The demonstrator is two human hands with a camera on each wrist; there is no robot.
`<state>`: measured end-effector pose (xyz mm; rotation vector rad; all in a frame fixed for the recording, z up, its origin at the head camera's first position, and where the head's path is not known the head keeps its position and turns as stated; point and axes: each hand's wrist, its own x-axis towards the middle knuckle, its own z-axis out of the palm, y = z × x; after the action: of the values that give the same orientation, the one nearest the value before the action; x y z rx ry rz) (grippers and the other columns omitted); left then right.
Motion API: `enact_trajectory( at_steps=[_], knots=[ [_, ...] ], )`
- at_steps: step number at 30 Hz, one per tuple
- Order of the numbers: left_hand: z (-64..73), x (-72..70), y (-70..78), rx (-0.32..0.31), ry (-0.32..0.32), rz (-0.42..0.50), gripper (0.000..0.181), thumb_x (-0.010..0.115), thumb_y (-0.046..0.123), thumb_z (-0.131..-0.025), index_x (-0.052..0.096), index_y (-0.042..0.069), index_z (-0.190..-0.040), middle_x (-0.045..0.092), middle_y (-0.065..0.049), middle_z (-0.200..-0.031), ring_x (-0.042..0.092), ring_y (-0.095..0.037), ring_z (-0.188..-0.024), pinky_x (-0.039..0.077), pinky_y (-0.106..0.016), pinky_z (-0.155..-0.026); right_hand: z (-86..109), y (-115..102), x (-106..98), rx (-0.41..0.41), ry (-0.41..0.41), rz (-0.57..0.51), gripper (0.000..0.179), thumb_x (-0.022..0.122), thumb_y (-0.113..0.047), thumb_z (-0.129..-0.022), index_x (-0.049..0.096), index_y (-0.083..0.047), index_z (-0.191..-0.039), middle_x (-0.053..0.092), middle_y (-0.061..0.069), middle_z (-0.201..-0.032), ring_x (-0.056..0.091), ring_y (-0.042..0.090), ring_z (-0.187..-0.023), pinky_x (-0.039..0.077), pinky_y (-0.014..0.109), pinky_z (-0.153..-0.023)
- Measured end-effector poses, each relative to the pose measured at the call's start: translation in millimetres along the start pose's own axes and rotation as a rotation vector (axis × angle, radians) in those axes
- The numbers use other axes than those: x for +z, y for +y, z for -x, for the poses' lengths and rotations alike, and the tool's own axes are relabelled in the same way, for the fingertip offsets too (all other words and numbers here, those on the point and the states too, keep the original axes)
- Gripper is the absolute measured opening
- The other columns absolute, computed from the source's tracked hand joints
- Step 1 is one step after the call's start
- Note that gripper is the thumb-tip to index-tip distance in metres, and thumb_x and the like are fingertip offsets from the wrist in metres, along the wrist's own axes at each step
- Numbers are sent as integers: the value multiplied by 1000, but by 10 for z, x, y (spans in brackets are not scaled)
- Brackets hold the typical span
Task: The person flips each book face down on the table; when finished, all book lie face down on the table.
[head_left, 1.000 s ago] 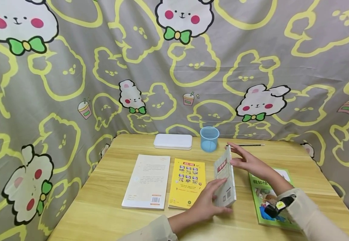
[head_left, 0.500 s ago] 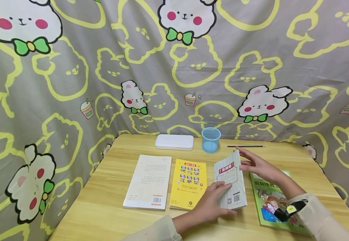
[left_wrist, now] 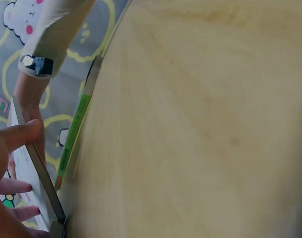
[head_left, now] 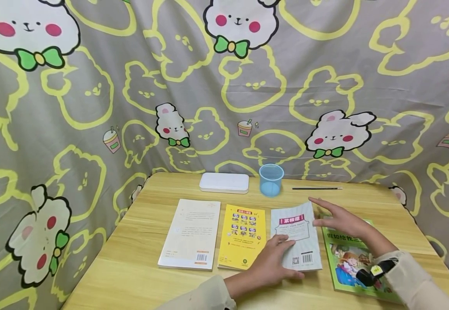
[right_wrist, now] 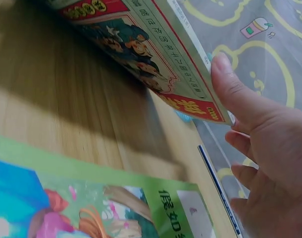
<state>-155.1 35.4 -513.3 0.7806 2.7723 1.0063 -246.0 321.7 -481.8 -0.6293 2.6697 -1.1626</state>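
probably partway through laying the pale grey book (head_left: 300,234) down, back cover up, in line with the yellow book (head_left: 241,239) and the white book (head_left: 191,232). held tilted just right of the yellow book, with the right-hand edge raised off the table (head_left: 131,258) and the picture cover facing down, as visible from the right wrist; cannot tell about contact along the left edge. gripped by the left hand (head_left: 271,261), with the thumb at the near edge and fingers on the back cover. only touched by the right hand (head_left: 338,220), with fingers loosely extended and the thumb against the raised edge near the far corner. partly hidden beneath the right forearm: the green book (head_left: 348,258).

next, seemingly called for: lowering the raised edge to flat, keeping right fingertips out from underneath, then loosening the left grip and squaring up with the yellow book.
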Motion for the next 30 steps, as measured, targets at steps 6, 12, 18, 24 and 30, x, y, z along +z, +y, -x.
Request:
enact_trajectory(
  at_steps=[6,12,18,24,30],
  knots=[
    [-27,32,-7,1,2,-57,93,91,53,-70,57,18,-148,49,5,-150,50,-13,-132,47,-22,-104,13,65,-5,29,-22,39,80,73,-33,-96,34,-2,-159,17,41,-161,15,66,-145,28,83,-105],
    [-42,49,-3,-25,-9,-78,95,91,56,-70,57,12,-147,49,4,-150,51,-12,-132,46,-22,-105,29,130,18,2,-19,64,79,74,-33,-95,37,1,-157,24,40,-159,10,68,-144,22,85,-104],
    [-33,78,4,-4,-32,-130,94,91,53,-71,57,11,-147,48,2,-151,50,-14,-135,45,-23,-109,24,241,113,-10,-27,111,79,76,-35,-93,42,-2,-155,30,38,-158,12,67,-145,16,86,-106],
    [-26,123,6,47,-35,-256,90,89,55,-74,58,14,-147,46,2,-153,45,-16,-141,43,-24,-112,-11,273,207,-16,-19,168,81,78,-42,-88,47,-4,-153,42,32,-155,17,64,-146,3,87,-106],
    [-28,126,8,30,-48,-260,91,89,55,-74,57,12,-147,44,3,-154,43,-15,-142,42,-25,-113,-13,323,239,4,-9,181,89,81,-46,-84,46,1,-152,40,35,-155,17,63,-146,3,84,-109]
  ],
)
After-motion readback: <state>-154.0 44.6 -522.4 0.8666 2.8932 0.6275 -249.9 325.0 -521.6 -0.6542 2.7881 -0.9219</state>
